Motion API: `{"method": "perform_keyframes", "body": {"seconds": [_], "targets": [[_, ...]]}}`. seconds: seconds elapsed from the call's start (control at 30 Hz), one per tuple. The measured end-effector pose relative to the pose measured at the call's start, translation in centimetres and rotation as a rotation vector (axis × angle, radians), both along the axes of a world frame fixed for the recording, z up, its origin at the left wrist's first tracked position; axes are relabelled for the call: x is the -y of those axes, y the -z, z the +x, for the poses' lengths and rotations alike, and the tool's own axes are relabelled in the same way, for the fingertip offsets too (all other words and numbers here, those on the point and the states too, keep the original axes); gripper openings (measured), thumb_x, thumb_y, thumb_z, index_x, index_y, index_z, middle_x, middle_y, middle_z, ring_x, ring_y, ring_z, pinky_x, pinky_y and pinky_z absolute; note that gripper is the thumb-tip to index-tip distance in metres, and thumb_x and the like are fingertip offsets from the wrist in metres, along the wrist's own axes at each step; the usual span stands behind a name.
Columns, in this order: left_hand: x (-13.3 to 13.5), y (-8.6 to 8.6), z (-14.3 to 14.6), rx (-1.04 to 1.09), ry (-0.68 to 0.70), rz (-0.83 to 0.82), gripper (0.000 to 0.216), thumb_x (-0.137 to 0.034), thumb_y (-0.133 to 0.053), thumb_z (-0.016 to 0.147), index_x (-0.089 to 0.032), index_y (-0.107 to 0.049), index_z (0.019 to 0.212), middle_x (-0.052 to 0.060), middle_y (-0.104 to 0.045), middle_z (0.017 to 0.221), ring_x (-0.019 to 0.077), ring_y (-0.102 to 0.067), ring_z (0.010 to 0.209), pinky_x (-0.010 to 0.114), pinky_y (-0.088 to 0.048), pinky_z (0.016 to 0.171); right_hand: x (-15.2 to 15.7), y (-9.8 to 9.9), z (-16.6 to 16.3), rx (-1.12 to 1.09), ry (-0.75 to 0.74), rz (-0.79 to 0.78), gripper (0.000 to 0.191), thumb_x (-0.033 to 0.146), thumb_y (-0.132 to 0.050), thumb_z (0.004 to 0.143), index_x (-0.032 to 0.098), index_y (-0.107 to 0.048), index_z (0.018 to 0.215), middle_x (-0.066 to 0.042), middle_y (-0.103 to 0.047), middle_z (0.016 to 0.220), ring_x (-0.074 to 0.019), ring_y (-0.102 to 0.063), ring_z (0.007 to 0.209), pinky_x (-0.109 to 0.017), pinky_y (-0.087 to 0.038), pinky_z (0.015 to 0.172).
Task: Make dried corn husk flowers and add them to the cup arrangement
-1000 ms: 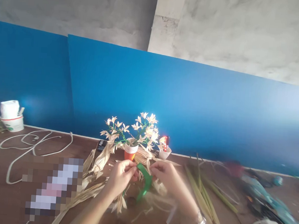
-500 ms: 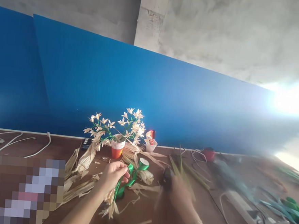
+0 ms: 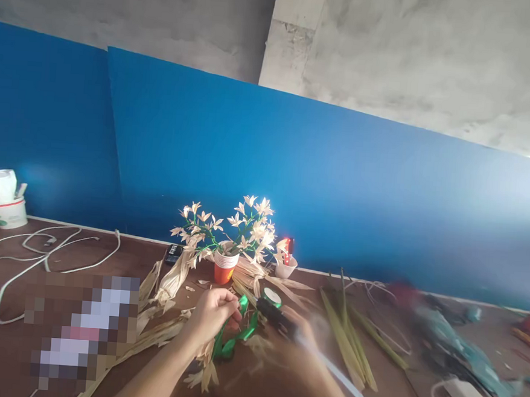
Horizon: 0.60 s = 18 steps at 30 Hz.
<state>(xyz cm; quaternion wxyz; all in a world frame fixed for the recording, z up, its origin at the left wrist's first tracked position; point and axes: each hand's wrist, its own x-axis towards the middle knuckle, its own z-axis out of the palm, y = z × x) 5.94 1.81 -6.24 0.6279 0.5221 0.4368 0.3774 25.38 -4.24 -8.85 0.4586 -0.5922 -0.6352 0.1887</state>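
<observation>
Head view | left hand [image 3: 216, 311] pinching green ribbon [image 3: 227, 348], which dangles beside its fingertips, between both hands | pale flowers [image 3: 205, 376] hanging beneath that hand | right hand [image 3: 301, 329], blurred from where I stand, gripping black glue gun [image 3: 275, 318], tip towards the ribbon | ribbon roll [image 3: 271, 296] just beyond the tip | flower-filled paper cup [image 3: 224, 269] farther off

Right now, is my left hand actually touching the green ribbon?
Touching. The head view shows the green ribbon at the fingertips of your left hand, pinched between thumb and fingers.
</observation>
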Motion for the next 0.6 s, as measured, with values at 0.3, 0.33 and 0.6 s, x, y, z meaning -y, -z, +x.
{"method": "perform_keyframes", "body": {"seconds": [0.3,0.33,0.6], "targets": [[0.1,0.2,0.2,0.006,0.031,-0.021,0.012,-0.028,-0.064,0.066,-0.017,-0.06,0.063,-0.002,-0.064,0.051,0.0145,-0.061,0.048,0.026,-0.047,0.052,0.2,0.7,-1.6,0.042,-0.081,0.012,0.021,0.026,-0.057,0.08,0.016,-0.058,0.061,-0.001,-0.056,0.067,-0.0133,-0.052,0.058,-0.023,-0.039,0.053],[0.1,0.1,0.2,0.002,0.033,-0.027,0.012,-0.028,-0.063,0.066,-0.017,-0.061,0.064,-0.002,-0.065,0.051,0.0141,-0.061,0.048,0.025,-0.047,0.052,0.3,0.6,-1.6,0.045,-0.084,0.002,0.021,0.025,-0.057,0.08,0.017,-0.058,0.061,-0.001,-0.057,0.068,-0.0136,-0.052,0.059,-0.024,-0.039,0.054],[0.4,-0.1,0.1,0.024,0.044,-0.06,0.013,-0.028,-0.063,0.066,-0.016,-0.061,0.066,-0.002,-0.065,0.051,0.012,-0.059,0.045,0.023,-0.044,0.05,0.2,0.5,-1.7,0.064,-0.094,-0.006,0.015,0.021,-0.056,0.079,0.015,-0.063,0.068,-0.003,-0.058,0.07,-0.0154,-0.056,0.061,-0.024,-0.04,0.055]]}}
